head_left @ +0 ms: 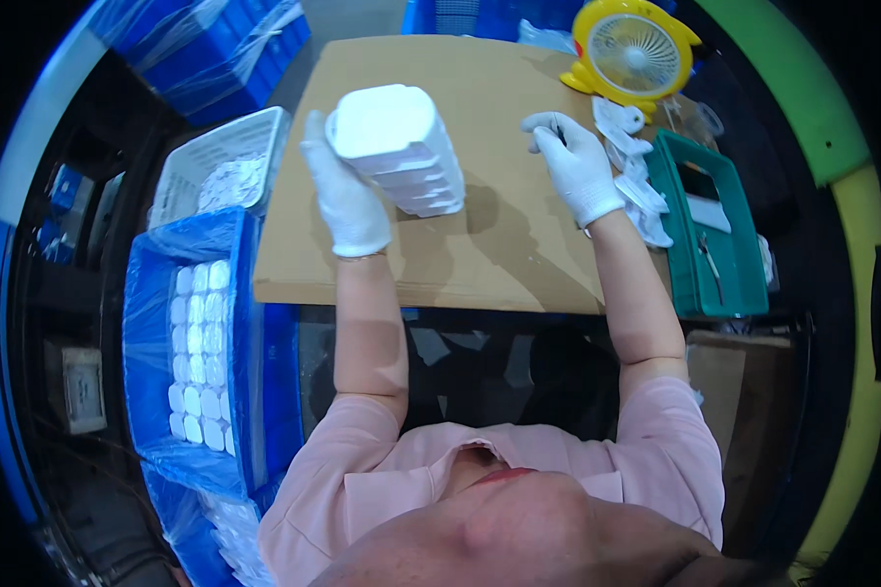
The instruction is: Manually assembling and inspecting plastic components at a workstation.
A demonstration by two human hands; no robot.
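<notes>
Two hands work apart: our left hand (345,191) clamps the white stack (399,149), long axis toward the bench's (499,249) far edge, while our right hand (578,166) rests loosely curled, empty, nearby.

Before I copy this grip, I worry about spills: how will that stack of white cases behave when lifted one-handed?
The stack of white cases probably feels light, since the gloved left hand alone holds it up. It leans and its layers sit slightly offset, so pieces may slide apart. The smooth rounded shells look slippery. The right hand is off it, giving no support.
</notes>
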